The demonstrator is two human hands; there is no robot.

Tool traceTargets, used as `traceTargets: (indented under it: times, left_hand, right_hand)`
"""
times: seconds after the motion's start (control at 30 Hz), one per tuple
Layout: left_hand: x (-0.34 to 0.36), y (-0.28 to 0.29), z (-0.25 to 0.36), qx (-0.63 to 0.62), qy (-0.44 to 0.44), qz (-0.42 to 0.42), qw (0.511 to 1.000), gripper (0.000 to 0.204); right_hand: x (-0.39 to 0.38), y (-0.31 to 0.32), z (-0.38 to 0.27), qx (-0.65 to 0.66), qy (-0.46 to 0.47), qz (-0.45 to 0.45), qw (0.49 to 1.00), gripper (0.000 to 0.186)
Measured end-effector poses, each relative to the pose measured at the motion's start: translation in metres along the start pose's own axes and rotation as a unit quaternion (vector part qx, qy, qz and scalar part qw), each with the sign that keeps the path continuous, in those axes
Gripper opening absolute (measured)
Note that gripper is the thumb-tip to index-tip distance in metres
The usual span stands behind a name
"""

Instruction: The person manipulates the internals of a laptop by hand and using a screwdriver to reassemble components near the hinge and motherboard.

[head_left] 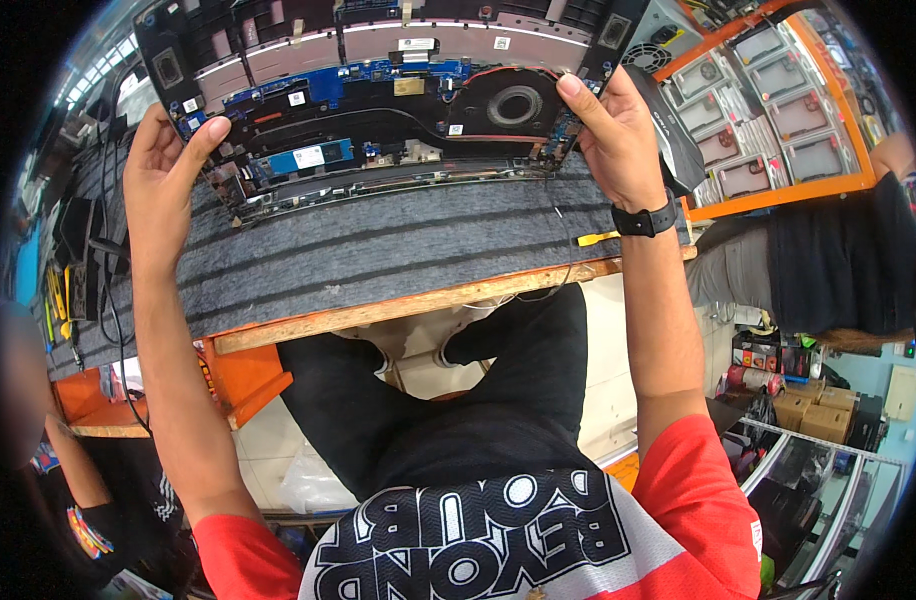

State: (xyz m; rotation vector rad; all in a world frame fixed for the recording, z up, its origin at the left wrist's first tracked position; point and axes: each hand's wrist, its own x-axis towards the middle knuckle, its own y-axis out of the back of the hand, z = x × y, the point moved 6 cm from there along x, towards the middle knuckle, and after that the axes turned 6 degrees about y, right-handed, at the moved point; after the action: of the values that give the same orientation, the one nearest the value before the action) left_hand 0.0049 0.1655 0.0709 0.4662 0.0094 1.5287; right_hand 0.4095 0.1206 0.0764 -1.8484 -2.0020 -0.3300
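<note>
The wearer's shirt [478, 545], black and white with large lettering and red sleeves, is nearest the camera at the bottom; beyond it an opened laptop [408, 125] is held tilted above the worktable, its inner parts facing the person; whether its lower edge touches the table I cannot tell.

Inside it a blue circuit board [323, 88] runs along the left and middle; a round black fan [515, 105] sits toward the right; a blue module [303, 157] with a white label lies below the board, at lower left.

The left hand [168, 165] grasps the laptop's left side, thumb on the near face; the right hand [620, 135] grasps the right side the same way, its thumb close to the fan, the other fingers of both partly hidden; a black wristband [646, 216] circles the right wrist.

Under the laptop spreads a grey mat [378, 265] with dark stripes, ending at a wooden table edge [408, 308]; a yellow-ended tool [598, 239] lies on it near the right wrist; several slim tools [58, 300] lie at the far left; an orange-framed rack [778, 110] holding clear boxes stands at upper right; another person in a dark top [838, 250] is below it.
</note>
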Motion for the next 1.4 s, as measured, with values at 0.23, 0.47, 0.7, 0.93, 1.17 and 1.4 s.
traceTargets:
  times: [0.23,0.47,0.7,0.93,1.17,1.4]
  left_hand:
    - [0.000,0.001,0.000,0.017,0.008,0.012,1.000,0.037]
    - [-0.001,0.003,0.001,0.024,0.006,0.010,1.000,0.033]
    - [0.001,0.005,0.001,0.021,-0.004,0.012,1.000,0.034]
    - [0.001,0.009,-0.003,0.050,-0.017,0.009,0.999,0.033]
    - [0.002,0.011,-0.005,0.058,-0.007,0.008,0.998,0.032]
    - [0.000,0.008,0.001,0.051,-0.009,0.024,0.998,0.035]
  right_hand:
    - [-0.003,0.002,0.001,-0.018,0.019,0.004,1.000,0.037]
    - [-0.002,0.001,0.002,-0.026,0.029,0.003,0.999,0.038]
    - [-0.001,0.000,-0.001,-0.039,0.038,0.002,0.998,0.038]
    - [-0.001,0.001,-0.002,-0.035,0.046,0.003,0.998,0.038]
    - [-0.002,0.003,-0.001,-0.032,0.042,0.005,0.999,0.039]
    - [-0.002,0.007,0.004,-0.048,0.041,0.003,0.998,0.039]
